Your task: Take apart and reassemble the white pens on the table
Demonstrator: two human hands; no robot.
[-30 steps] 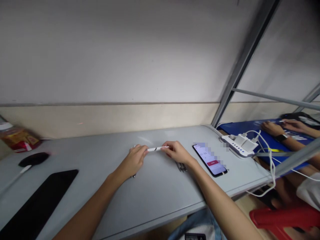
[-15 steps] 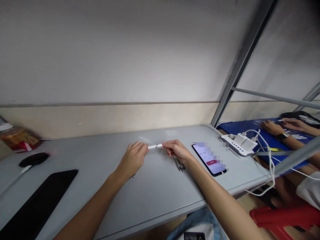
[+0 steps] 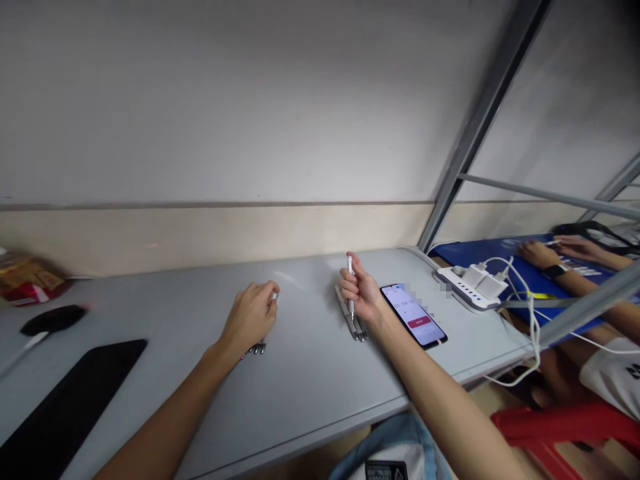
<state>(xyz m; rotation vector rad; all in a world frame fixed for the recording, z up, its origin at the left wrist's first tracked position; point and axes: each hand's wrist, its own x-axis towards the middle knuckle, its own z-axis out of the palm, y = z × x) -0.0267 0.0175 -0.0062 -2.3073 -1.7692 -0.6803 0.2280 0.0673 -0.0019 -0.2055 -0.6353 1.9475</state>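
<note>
My right hand (image 3: 361,290) is closed round a white pen (image 3: 351,267) held upright, metal tip down, thumb at its top end. Below that hand several light-coloured pens (image 3: 357,327) with silver tips lie side by side on the grey desk (image 3: 300,373). To the left, my left hand (image 3: 253,310) is pinched shut on a small white piece (image 3: 275,295); fingers cover most of it, so I cannot tell its kind. Silver pen tips (image 3: 257,349) show beneath the left wrist, the rest hidden by the hand.
A phone (image 3: 414,317) showing a timer lies right of my right hand, with a power strip (image 3: 467,287) and white cables beyond. On the left are a dark mat (image 3: 75,407), a black object (image 3: 53,320) and a jar (image 3: 30,280). Another person's hands (image 3: 540,257) work at the far right.
My hands have moved apart; before, both held a white pen lying level between them. The right hand has turned the pen upright, and the left has drawn back left with a small white piece.
</note>
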